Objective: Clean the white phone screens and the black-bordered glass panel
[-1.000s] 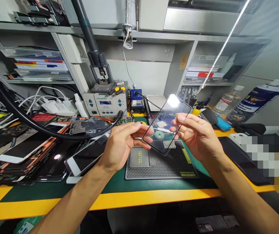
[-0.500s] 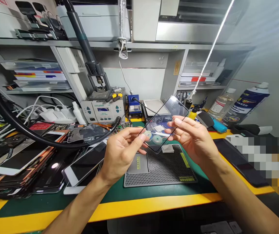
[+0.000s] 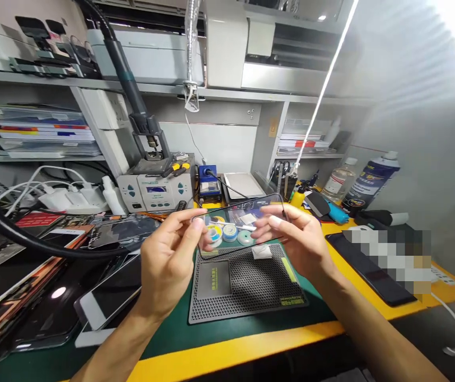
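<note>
Between my left hand (image 3: 167, 265) and my right hand (image 3: 295, 239) I hold a clear phone cover glass with a black border (image 3: 239, 224). It lies nearly flat, long side across, pinched by its short edges between thumbs and fingertips. Through it show solder wire spools (image 3: 221, 232) and a small white tool. Below the glass lies a grey perforated silicone repair mat (image 3: 247, 289), with a small white pad (image 3: 261, 252) on it. Neither hand touches the mat.
Left of my hands, stacked phone screens (image 3: 24, 313) and a black hose (image 3: 32, 246) lie on the green bench mat (image 3: 164, 339). A rework station (image 3: 155, 191) stands behind. A spray can (image 3: 370, 183) and a bottle (image 3: 339, 180) stand at right, with a black phone-sized panel (image 3: 370, 270).
The glass has turned from a steep diagonal to nearly flat, its long side now across. My hands have drawn closer to the mat, and the whole view has shifted with my head.
</note>
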### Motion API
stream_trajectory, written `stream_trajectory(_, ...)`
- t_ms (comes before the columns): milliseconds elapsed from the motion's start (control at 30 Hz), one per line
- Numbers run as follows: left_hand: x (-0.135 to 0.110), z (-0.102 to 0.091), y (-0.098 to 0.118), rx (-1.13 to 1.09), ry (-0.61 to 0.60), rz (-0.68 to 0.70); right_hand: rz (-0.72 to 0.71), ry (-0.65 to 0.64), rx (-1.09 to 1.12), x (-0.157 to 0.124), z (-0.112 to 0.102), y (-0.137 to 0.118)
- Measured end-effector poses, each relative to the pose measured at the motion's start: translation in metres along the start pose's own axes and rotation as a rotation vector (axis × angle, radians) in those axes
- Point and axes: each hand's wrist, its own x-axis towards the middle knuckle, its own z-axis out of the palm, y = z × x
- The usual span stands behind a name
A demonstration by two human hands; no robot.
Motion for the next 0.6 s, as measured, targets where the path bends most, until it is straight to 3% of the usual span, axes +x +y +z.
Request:
stream_trajectory(200, -0.0009, -0.0003, -0.0003, 0.101, 0.002, 0.024, -0.111, -0.001, -0.012, -0.0001, -0.0043, -0.0032)
stream_trajectory(600, -0.0018, 0.004, 0.0002, 0.05, 0.046, -0.013, -0.124, -0.007, -0.019, -0.0015, -0.0041, -0.0063)
